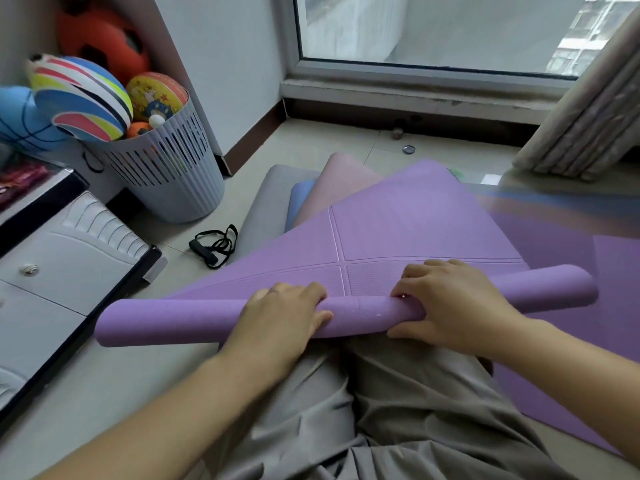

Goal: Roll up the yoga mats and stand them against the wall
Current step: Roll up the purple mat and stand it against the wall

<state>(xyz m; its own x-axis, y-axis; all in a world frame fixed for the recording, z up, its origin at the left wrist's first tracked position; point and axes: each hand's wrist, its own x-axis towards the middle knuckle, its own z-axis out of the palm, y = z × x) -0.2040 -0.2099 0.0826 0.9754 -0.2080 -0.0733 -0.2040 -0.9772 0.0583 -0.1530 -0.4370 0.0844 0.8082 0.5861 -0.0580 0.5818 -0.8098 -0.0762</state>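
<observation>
Beyond the roll and off to its left stands the white wall [235, 64]. That is where I judge the finished mats should stand.

The purple mat [415, 220] runs away from the roll toward the window. Most of it is flat and unwound. It lies askew on top of the others, I think so that I can wind it alone without dragging them along.

Past the roll, corners of a grey mat [263, 202], a pink mat [341, 180] and a blue mat [299, 202] stick out from under it. To the right of the roll a darker purple sheet [571, 341] lies on the floor, probably another mat waiting its turn.

The slatted basket [173, 178] of balls sits left of and beyond the roll, beside the wall.

The roll [363, 311] lies crosswise just ahead of my lap, with both ends sticking out past my hands. It is thin, so I reckon I am early in this mat and none is finished.

My left hand [284, 313] wraps the roll a little left of its middle, fingers curled over the top. My right hand [450, 303] wraps it a little right of the middle, fingers over the far side and thumb on the near side. I hold near the centre so that the pressure is even and the winding stays tight.

A black resistance band [216, 245] lies on the floor left of and beyond the roll, off the mat.
</observation>
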